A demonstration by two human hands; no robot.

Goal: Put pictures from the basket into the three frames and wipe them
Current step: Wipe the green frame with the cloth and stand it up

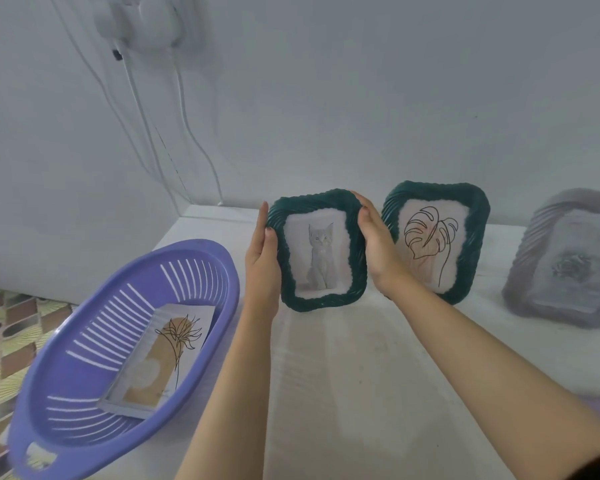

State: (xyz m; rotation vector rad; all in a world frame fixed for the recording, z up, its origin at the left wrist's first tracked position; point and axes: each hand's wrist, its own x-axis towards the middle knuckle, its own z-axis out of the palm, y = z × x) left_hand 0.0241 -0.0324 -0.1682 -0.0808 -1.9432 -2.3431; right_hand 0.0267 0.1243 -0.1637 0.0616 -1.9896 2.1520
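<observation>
A: What's hard to make out, from the left?

B: The purple basket [84, 344] hangs over the table's [361, 393] left edge, and one picture [160, 362], a line-drawn plant on tan, lies in it; its lower corner blurs into the basket wall. No writing can be read anywhere.

A: And the hands?

B: The left hand [262, 258] and right hand [378, 244] are apart, each pressed against one side of the green cat frame [323, 251], which stands upright on the table. The right palm covers part of that frame's right edge.

A: Further right?

B: The green leaf frame [437, 240] stands just beside it, its lower left corner hidden by the right wrist. The grey frame [565, 261] is blurred and cut off by the picture's edge; its picture cannot be told
</observation>
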